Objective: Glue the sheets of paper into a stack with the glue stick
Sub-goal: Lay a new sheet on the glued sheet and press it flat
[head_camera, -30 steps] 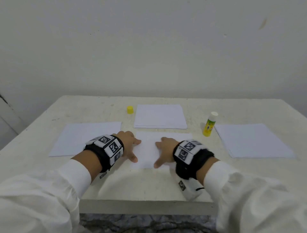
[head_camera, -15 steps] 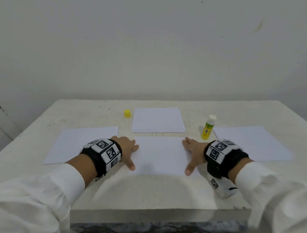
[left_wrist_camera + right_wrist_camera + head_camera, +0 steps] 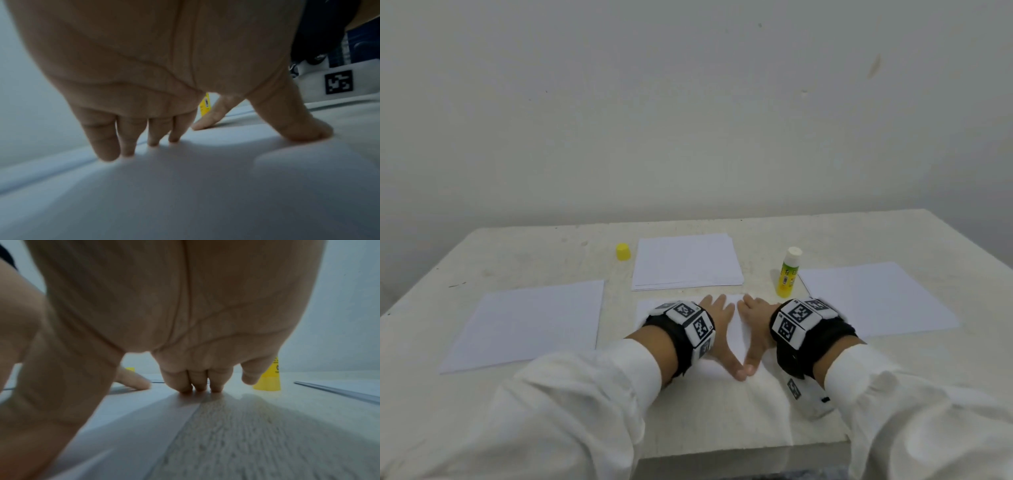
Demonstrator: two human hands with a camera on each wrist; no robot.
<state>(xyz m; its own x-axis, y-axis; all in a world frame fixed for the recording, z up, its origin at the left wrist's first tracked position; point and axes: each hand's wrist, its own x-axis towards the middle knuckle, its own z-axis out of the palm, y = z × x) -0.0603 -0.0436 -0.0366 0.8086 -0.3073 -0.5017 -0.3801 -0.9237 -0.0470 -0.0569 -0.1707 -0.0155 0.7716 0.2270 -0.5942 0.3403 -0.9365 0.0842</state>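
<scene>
I see my left hand (image 3: 717, 329) and right hand (image 3: 755, 325) pressed flat, fingers straight, on the sheet (image 3: 736, 329) near the table's (image 3: 517, 260) front edge, thumbs touching. The uncapped glue stick (image 3: 788, 272) stands upright just beyond my right wrist; its yellow cap (image 3: 623, 251) sits left of the far paper pile (image 3: 686, 262).

A bare, plain room, hard to place: one rough off-white stone-like table (image 3: 517, 260) stands against a blank, scuffed pale wall (image 3: 688, 120).

Uncapped glue stick (image 3: 788, 272) upright beside white sheet (image 3: 736, 329), paper stack (image 3: 686, 262) behind.
</scene>
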